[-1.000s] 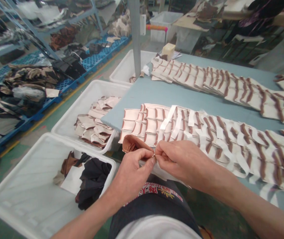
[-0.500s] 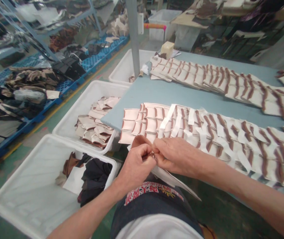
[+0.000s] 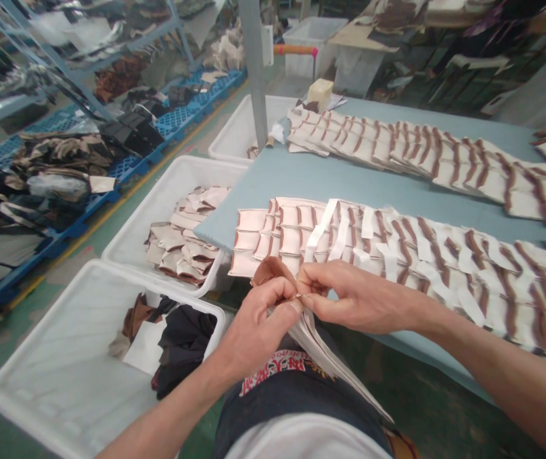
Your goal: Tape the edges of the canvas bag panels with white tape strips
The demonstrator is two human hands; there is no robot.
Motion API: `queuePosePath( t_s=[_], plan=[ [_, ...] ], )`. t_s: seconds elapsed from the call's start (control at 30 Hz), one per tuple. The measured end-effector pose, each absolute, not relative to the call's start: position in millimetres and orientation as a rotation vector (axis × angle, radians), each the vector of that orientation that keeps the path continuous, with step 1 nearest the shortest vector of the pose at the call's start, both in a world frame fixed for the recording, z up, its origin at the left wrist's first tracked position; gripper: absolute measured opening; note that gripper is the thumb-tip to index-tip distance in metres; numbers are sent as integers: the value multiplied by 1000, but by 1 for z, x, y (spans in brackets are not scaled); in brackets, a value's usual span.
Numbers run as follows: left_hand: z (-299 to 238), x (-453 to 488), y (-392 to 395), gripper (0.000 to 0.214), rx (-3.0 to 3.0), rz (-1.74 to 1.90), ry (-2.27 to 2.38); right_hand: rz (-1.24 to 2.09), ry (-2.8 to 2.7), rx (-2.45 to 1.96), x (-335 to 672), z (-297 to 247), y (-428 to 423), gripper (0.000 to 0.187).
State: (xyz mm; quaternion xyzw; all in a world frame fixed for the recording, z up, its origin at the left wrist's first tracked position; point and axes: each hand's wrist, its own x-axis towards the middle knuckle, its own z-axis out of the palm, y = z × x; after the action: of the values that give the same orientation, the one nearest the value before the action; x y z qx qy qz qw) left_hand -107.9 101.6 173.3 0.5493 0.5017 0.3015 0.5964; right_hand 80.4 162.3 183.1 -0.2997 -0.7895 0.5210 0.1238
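In front of my body I have a folded brown and cream panel (image 3: 323, 354), leather-like, its brown part curling up behind my fingers and its long pale layers hanging down to the right over my apron (image 3: 287, 395). My left hand (image 3: 263, 319) is closed on the panel, thumb against fingers. The thumb and forefinger of my right hand (image 3: 356, 294) pinch at the same edge, touching the left fingertips. Whatever small part lies between the fingertips is too small to make out. Just behind the hands, a row of overlapping cream panels with brown edges (image 3: 296, 220) lies along the table.
On the blue-grey table (image 3: 253, 191) a second row of panels (image 3: 373, 140) runs farther back. White strips (image 3: 323, 226) lie over the near row. White bins (image 3: 62, 357) with cut pieces stand left of the table, beside a metal post (image 3: 253, 70). Loaded blue pallets (image 3: 134, 159) are farther left.
My right hand has shifted slightly right and its fingers have opened out into a looser pinch. More of the panel's pale layers now hang down to the right.
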Motion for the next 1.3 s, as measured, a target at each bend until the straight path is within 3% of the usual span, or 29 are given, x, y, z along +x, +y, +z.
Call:
queuePosePath(
  t_s=[0.27,0.57,0.77,1.1,1.2,1.3],
  plan=[
    [166,-94,89,12,1392,678,1335,1219,-2516,-1030,77,182,152,15],
    [163,-111,98,8,1242,619,1131,1341,-2441,-923,80,176,155,14],
    [167,-114,97,22,1253,618,1140,1444,-2360,-885,79,177,155,15],
    [175,-115,96,19,1391,670,1279,1467,-2252,-949,78,171,152,12],
    [183,-118,99,19,1377,675,1245,1330,-2149,-982,81,179,150,6],
    [191,-121,101,19,1382,706,1215,1192,-2166,-844,80,189,149,29]
  ],
)
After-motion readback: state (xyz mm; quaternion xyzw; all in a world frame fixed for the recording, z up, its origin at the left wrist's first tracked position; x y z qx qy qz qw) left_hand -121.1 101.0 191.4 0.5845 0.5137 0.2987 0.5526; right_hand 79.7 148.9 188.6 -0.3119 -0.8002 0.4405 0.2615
